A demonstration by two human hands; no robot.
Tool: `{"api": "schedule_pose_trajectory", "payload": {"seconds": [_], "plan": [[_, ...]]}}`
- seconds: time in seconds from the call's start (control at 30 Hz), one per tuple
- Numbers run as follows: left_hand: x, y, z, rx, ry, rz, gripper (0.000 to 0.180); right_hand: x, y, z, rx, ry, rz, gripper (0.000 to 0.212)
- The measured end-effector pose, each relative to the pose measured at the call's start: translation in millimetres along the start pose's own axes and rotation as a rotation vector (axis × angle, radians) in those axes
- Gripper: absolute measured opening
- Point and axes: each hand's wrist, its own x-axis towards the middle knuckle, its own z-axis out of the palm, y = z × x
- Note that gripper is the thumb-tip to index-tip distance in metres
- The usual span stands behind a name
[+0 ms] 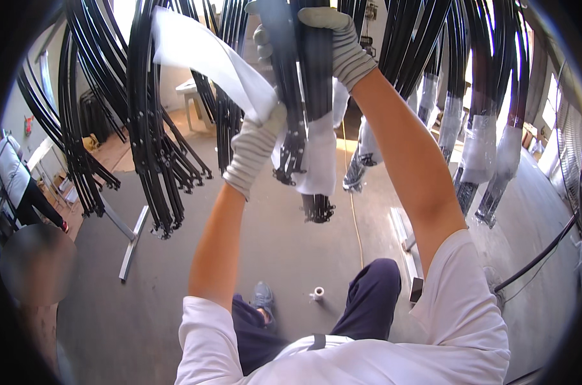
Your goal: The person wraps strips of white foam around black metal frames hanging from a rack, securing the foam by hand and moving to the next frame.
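Note:
Bundles of long black slats hang in front of me, the middle bundle [315, 77] with a white sheet around its lower part. My left hand [262, 131], in a striped knit glove, is closed on a white foam-like sheet [207, 54] that stretches up to the left. High on the middle bundle, my gloved right hand [339, 42] is closed around the slats. A shorter group of black slats [290, 128] hangs between my hands. Another person's gloved fingers [262, 40] show behind the bundles, mostly hidden.
More bare black bundles [153, 141] hang at the left. Bundles wrapped in clear film [480, 147] hang at the right. Metal stand feet [134, 244] and a small white tube [317, 294] are on the grey floor. Another person [18, 173] stands at the far left.

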Motion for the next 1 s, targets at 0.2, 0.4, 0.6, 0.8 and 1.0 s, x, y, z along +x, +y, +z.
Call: {"api": "schedule_pose_trajectory", "payload": {"seconds": [0.2, 0.4, 0.6, 0.8, 1.0], "plan": [[-5, 63, 20, 0.222, -0.035, -0.041, 0.022, -24, 5, -5, 0.047, 0.029, 0.079, 0.045], [11, 54, 4, 0.125, 0.039, -0.088, 0.028, -39, 25, -19, 0.203, 0.055, 0.193, 0.051], [61, 21, 7, 0.474, -0.204, 0.186, 0.028, -45, 20, -21, 0.173, 0.044, 0.224, 0.055], [36, 13, 10, -0.098, -0.515, -0.234, 0.021, -48, 28, -23, 0.326, 0.016, 0.221, 0.054], [-7, -8, 15, 0.806, -0.564, 0.246, 0.024, -56, 35, -27, 0.167, -0.045, 0.181, 0.047]]}}
